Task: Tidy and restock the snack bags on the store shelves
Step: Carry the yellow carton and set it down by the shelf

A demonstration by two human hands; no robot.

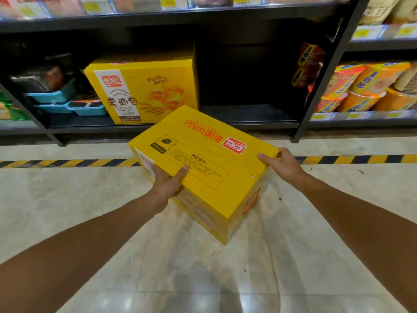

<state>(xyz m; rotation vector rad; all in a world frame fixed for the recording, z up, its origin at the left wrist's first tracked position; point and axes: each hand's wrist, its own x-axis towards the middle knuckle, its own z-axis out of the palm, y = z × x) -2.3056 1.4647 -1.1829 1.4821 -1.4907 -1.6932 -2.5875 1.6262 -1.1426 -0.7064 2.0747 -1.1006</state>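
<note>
Slippage is risked, since the tilted box [203, 168] is gripped only at its edges by the left hand [168, 182] and right hand [283, 164], short of the shelf [248, 123] ahead.

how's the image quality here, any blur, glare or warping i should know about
Head view: the yellow box held by the left hand and right hand is sharp; the top shelf price tags are smeared by blur; wide-angle warping bends the shelf posts; ceiling light glares softly off the floor tiles; the bottom shelf's back sits in deep shadow.
</note>
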